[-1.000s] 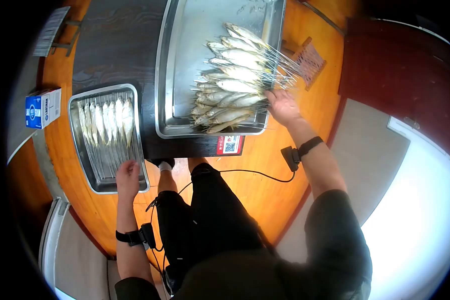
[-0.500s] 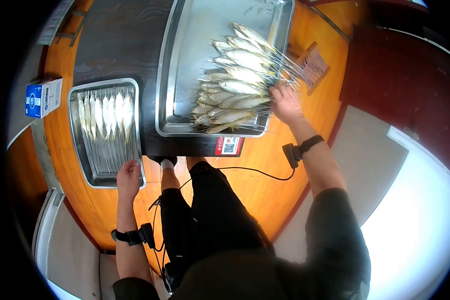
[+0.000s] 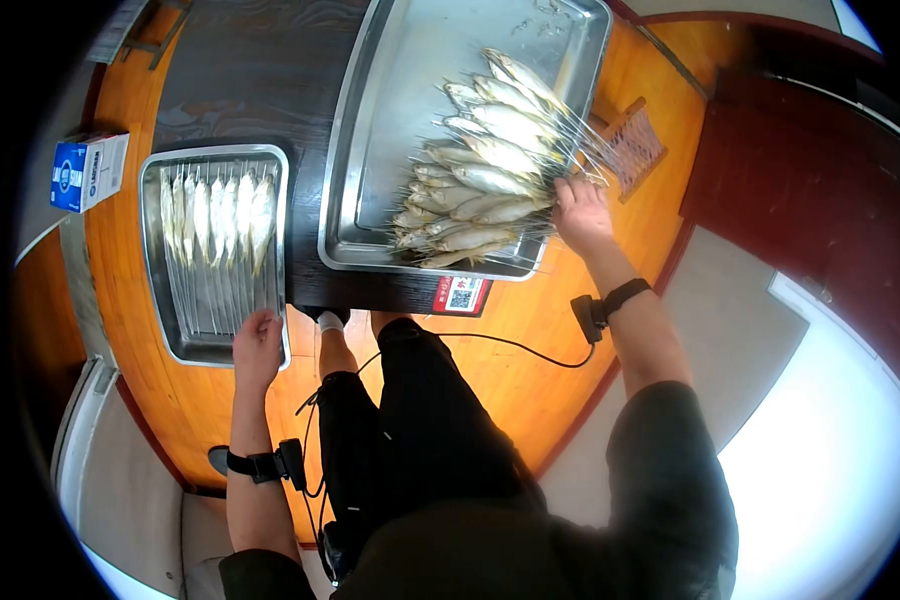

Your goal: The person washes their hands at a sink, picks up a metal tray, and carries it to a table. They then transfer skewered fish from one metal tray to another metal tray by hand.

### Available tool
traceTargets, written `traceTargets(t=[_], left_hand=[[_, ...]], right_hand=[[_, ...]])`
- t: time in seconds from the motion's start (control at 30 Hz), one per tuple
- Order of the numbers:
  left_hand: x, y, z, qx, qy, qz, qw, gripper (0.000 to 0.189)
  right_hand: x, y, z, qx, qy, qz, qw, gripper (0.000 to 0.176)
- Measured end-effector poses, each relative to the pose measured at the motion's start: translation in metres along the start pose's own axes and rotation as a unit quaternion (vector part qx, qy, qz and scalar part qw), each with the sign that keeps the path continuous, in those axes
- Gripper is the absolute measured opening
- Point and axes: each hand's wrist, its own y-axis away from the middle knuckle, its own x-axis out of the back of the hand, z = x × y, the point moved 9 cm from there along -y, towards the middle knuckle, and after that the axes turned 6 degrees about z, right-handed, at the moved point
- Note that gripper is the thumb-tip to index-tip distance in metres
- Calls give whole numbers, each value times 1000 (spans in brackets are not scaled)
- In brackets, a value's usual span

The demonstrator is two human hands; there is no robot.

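Observation:
Several skewered fish point(image 3: 500, 175) lie heaped in the large metal tray point(image 3: 370, 120), their skewer ends pointing right over its rim. My right hand point(image 3: 582, 208) is at the skewer ends on that tray's right side, its fingers closed around something too small to make out. A smaller metal tray point(image 3: 153, 290) on the left holds a row of skewered fish point(image 3: 217, 215), heads up, skewers running down. At its lower right corner is my left hand point(image 3: 258, 345), fingers pinched together near the skewer ends; what they hold, if anything, cannot be made out.
Both trays are by a dark wooden table point(image 3: 260, 90). A blue and white box point(image 3: 88, 172) is at the far left. A small woven stool point(image 3: 635, 150) stands right of the large tray. A cable point(image 3: 510, 342) runs across my legs to my right wrist strap.
The whole view has shifted slightly. My right hand remains at the skewer ends beside the large tray, and my left hand remains at the small tray's lower right corner.

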Motion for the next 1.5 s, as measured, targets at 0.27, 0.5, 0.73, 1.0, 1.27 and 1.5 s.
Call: traceTargets(t=[0.27,0.5,0.73,1.0,1.27,1.5], left_hand=[[-8,-2,3,16,9,-8,1000,30],[-9,-8,-3,13,-2,0,1000,31],[-10,-8,5,-1,11,0,1000,27],[-13,-10,12,-7,-17,0,1000,27],[-18,-15,1,13,-3,-15,1000,33],[-15,-12,9,11,-14,-4,1000,33]], right_hand=[[11,-16,6,-41,-53,5,998,55],[-6,-18,10,-42,-72,-68,994,50],[-10,-18,6,-8,-36,-105,994,46],[-9,-15,-3,11,-16,-53,998,43],[-9,-14,10,-120,-147,-185,964,36],[13,-20,2,-67,-174,-203,961,28]])
